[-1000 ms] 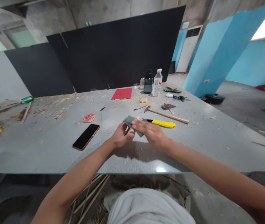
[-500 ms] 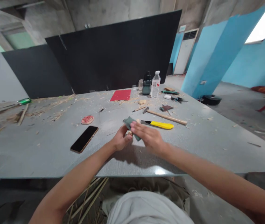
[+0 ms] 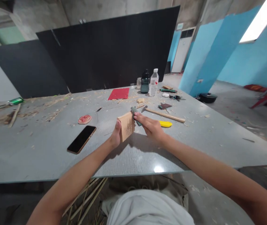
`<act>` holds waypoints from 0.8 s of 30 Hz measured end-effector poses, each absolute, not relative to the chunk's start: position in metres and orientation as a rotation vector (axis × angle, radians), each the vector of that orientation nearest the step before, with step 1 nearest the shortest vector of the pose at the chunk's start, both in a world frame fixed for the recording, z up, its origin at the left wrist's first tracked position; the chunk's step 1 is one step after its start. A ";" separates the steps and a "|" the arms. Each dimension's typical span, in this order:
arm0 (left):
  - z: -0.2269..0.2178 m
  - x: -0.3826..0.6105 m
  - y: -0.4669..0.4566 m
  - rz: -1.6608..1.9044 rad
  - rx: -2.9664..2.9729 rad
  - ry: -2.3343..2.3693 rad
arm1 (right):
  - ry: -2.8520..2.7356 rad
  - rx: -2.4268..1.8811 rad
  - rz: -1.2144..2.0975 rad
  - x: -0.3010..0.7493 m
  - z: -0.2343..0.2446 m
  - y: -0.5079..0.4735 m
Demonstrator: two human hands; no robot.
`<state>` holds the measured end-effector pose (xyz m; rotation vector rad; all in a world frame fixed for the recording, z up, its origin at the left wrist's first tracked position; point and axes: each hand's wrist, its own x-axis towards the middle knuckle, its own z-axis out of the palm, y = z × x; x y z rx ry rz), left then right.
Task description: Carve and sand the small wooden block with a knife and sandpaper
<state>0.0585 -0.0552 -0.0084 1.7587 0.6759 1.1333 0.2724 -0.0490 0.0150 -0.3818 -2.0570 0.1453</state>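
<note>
Wood block (image 3: pixel 126 125) pinched upright in left hand (image 3: pixel 116 136), right hand (image 3: pixel 150 126) gripping green sandpaper (image 3: pixel 134 111) at its edge; hard push w/ that thin grip could twist it loose.

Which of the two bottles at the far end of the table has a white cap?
The clear plastic bottle, standing right of the dark bottle, whose top is dark.

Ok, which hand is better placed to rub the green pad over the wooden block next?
Probably the right. The right hand pinches the green pad against the far edge of the wooden block, while the left hand is occupied holding that block.
</note>
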 end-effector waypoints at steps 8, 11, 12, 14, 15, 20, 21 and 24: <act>-0.003 0.046 -0.046 1.064 1.576 0.641 | -1.506 -0.702 0.837 0.284 0.015 -0.028; -0.003 0.049 -0.046 1.063 1.616 0.682 | -1.412 -0.709 1.015 0.294 0.014 -0.018; -0.001 0.050 -0.047 1.064 1.643 0.703 | -1.386 -0.710 1.069 0.297 0.013 -0.014; 0.005 0.050 -0.050 1.078 1.720 0.752 | -1.336 -0.710 1.157 0.302 0.011 -0.009; 0.009 0.050 -0.052 1.092 1.757 0.776 | -1.312 -0.709 1.192 0.304 0.011 -0.007; 0.029 0.047 -0.063 0.909 2.379 0.986 | -1.216 -0.718 1.336 0.301 0.013 -0.010; 0.031 0.047 -0.063 0.817 2.516 1.024 | -1.201 -0.721 1.359 0.301 0.014 -0.012; 0.031 0.046 -0.063 0.649 2.663 1.078 | -1.161 -0.731 1.414 0.300 0.018 -0.016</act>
